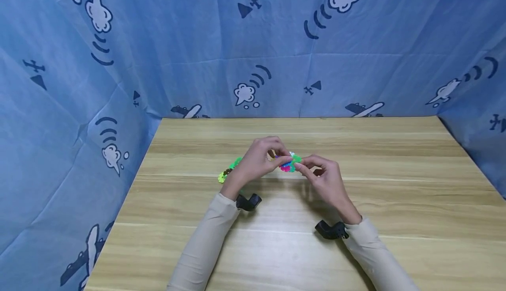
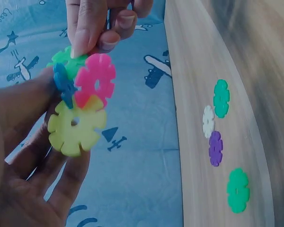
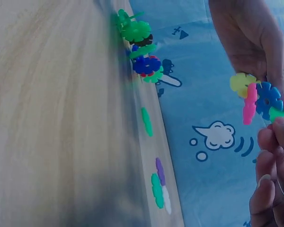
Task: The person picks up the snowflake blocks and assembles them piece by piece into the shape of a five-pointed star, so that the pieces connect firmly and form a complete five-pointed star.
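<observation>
Fingers and thumb of the left hand (image 1: pixel 254 161) pinch the blue disc (image 2: pixel 61 85), while those of the right hand (image 1: pixel 326 179) pinch the green disc (image 2: pixel 75 69) by its edge, so both grips are narrow. The table (image 1: pixel 276 247) is pale wood with long streaks of grain, bright with glare near the forearms and shaded under the hands. Blue cloth (image 1: pixel 186 27) printed with planes, clouds and dark curved lines hangs behind it and at both sides, creased and seamed. The cluster (image 2: pixel 96 81) is held off the table, between the two hands: four thin, flower-shaped plastic discs with notched rims, blue, green, pink and yellow, set at differing angles. The yellow and pink ones show a small hole at the centre. On the table near the far edge lie purple, white and green loose discs (image 2: pixel 238 190) and, further left, a many-coloured heap (image 3: pixel 136 31).
</observation>
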`<move>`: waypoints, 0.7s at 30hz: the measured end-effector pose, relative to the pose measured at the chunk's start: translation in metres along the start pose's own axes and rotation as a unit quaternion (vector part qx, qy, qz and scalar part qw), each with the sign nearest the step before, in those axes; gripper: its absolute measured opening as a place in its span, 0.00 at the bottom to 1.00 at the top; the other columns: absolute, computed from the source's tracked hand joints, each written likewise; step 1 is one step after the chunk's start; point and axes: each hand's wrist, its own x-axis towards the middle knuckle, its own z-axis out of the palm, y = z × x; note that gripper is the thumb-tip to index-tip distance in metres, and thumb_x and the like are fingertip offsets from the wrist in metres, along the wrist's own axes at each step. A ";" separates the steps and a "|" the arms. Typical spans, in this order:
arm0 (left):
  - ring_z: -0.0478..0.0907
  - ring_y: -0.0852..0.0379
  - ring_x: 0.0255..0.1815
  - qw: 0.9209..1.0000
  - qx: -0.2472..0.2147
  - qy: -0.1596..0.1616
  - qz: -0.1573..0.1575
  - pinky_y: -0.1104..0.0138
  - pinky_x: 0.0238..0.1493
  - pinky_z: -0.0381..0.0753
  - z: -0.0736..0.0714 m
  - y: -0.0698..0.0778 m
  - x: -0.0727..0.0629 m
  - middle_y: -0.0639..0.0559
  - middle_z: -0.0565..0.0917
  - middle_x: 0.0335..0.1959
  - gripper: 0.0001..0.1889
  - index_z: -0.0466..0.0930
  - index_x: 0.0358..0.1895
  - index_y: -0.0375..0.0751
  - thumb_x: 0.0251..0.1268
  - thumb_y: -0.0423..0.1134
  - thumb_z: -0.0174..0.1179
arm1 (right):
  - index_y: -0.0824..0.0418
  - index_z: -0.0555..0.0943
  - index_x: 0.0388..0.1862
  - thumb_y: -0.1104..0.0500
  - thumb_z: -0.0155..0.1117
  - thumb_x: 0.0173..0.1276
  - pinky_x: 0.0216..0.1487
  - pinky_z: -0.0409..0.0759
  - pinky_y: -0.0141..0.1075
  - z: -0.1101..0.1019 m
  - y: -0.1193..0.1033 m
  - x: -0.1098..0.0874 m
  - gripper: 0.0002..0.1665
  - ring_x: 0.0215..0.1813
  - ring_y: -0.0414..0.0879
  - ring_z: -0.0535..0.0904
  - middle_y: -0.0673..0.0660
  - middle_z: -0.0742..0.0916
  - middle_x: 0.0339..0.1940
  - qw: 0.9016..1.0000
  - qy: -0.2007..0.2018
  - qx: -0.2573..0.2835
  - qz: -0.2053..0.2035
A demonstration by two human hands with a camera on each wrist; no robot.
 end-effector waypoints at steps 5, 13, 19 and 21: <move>0.81 0.62 0.40 1.000 0.005 0.011 0.008 0.58 0.51 0.88 -0.009 -0.001 -0.001 0.53 0.87 0.35 0.05 0.90 0.39 0.42 0.69 0.39 0.70 | 0.54 0.90 0.41 0.58 0.73 0.71 0.27 0.82 0.31 0.003 0.002 0.000 0.03 0.35 0.34 0.83 0.54 0.92 0.39 1.000 -0.013 -0.010 0.003; 0.84 0.58 0.42 0.996 0.007 0.089 -0.013 0.57 0.53 0.87 -0.043 -0.011 -0.010 0.52 0.87 0.37 0.04 0.89 0.37 0.42 0.70 0.39 0.70 | 0.57 0.90 0.44 0.55 0.69 0.75 0.34 0.83 0.30 0.020 0.009 0.003 0.07 0.34 0.45 0.86 0.55 0.92 0.38 0.995 -0.082 -0.051 0.038; 0.84 0.57 0.41 0.993 0.005 0.112 -0.025 0.55 0.50 0.87 -0.058 -0.016 -0.014 0.51 0.88 0.38 0.06 0.90 0.38 0.42 0.70 0.40 0.70 | 0.59 0.89 0.45 0.57 0.68 0.76 0.30 0.82 0.31 0.042 0.006 0.014 0.08 0.31 0.44 0.85 0.55 0.92 0.38 0.984 -0.165 -0.059 0.045; 0.84 0.57 0.41 0.993 0.008 0.111 -0.028 0.55 0.50 0.88 -0.060 -0.017 -0.015 0.51 0.88 0.38 0.06 0.90 0.38 0.42 0.70 0.40 0.70 | 0.60 0.89 0.46 0.58 0.67 0.76 0.30 0.82 0.31 0.053 0.002 0.021 0.08 0.29 0.44 0.85 0.55 0.92 0.38 0.980 -0.187 -0.057 0.034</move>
